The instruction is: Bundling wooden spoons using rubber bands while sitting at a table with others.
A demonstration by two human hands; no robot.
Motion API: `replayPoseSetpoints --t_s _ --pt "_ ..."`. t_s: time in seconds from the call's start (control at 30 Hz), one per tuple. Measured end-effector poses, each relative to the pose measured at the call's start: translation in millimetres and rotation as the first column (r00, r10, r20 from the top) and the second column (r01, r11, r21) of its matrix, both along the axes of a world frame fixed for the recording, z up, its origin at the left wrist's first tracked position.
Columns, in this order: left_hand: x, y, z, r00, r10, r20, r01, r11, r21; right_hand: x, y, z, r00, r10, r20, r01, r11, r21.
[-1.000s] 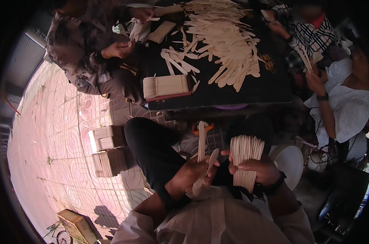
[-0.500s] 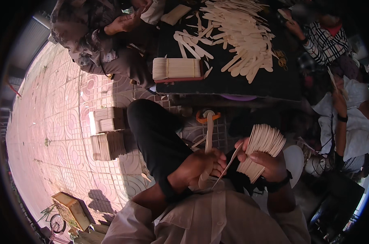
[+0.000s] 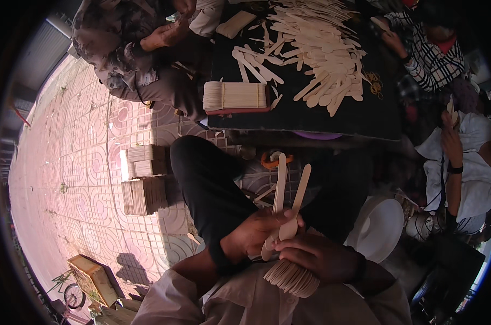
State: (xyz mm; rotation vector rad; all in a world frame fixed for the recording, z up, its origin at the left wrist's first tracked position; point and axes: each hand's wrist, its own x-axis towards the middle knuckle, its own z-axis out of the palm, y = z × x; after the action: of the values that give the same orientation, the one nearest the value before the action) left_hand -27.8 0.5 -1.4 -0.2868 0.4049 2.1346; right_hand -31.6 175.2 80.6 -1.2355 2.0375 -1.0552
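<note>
My left hand [image 3: 256,233] is closed around a wooden spoon [image 3: 280,181], its handle pointing up and away from me and its rounded end below the fingers. Beside it a second wooden spoon [image 3: 301,192] leans to the right, its bowl between my two hands, where the fingertips of both meet. My right hand [image 3: 321,254] is turned over and closed on a thick stack of wooden spoons [image 3: 292,278]. The stack's rounded ends fan out near my shirt; the rest is hidden under the hand.
A dark table [image 3: 245,123] ahead carries a heap of loose wooden spoons [image 3: 326,54], a banded stack [image 3: 240,96] and rubber bands [image 3: 374,85]. Bundles [image 3: 142,189] stand on the left paving. A white tub [image 3: 378,227] is at my right. Co-workers sit left and right.
My right hand has swung left and turned over, bringing its stack down toward my shirt. The second spoon, earlier at the right fingertips, now stands beside the left hand's spoon.
</note>
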Motion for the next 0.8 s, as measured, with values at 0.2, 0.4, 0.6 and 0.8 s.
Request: replayPoseSetpoints --t_s 0.2,0.4,0.6,0.8 --pt "2.4 -0.3 -10.3 0.984 -0.008 -0.178 -0.024 0.985 -0.173 1.3 11.0 -16.4 0.938 -0.037 0.345 0.081 0.99 -0.113" --pt "2.7 1.2 -19.9 0.696 -0.449 -0.56 0.118 0.841 -0.528 -25.5 21.0 14.0 0.951 -0.242 0.19 0.261 0.962 -0.082" --pt "8.6 3.0 -7.3 0.665 -0.432 -0.609 0.117 0.866 -0.486 -28.7 6.8 -7.7 0.983 -0.184 -0.017 0.183 0.957 0.226" --pt "18.6 -3.2 -27.6 0.642 -0.44 -0.628 0.159 0.877 -0.453 -9.8 20.0 -29.0 0.984 -0.165 0.063 0.138 0.942 0.305"
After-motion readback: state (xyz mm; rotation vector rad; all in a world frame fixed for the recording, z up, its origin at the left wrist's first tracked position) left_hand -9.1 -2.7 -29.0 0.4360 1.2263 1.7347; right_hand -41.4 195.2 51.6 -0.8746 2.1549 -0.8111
